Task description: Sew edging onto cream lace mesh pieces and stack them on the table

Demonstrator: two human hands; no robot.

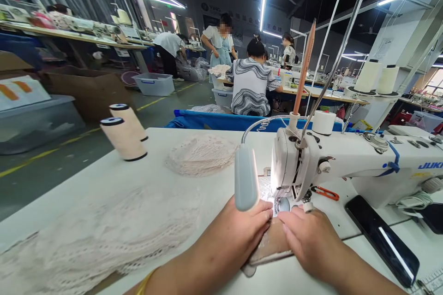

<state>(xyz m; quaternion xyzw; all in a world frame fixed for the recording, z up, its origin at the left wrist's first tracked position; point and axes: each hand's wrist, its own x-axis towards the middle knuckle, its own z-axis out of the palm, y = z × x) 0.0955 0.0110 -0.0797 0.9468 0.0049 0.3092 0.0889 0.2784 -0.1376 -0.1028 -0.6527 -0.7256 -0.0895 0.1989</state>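
Observation:
At the white sewing machine (297,161), both my hands rest on a beige piece of lace fabric (273,242) under the presser foot (277,205). My left hand (247,223) presses on the fabric's left side, fingers together and pointing at the needle area. From the right, my right hand (311,235) grips the fabric with thumb and fingers close to the foot. The two hands' fingertips nearly meet in front of the foot. A grey lamp head (246,177) hangs over my left fingers and lights the stitching spot. The needle tip is hard to make out.
Cream lace (114,235) spreads over the table's left, with a round lace pile (202,154) behind. Two thread cones (126,140) stand at the far left edge. Orange thread snips (325,193) and a black phone (382,239) lie right. Several people work beyond.

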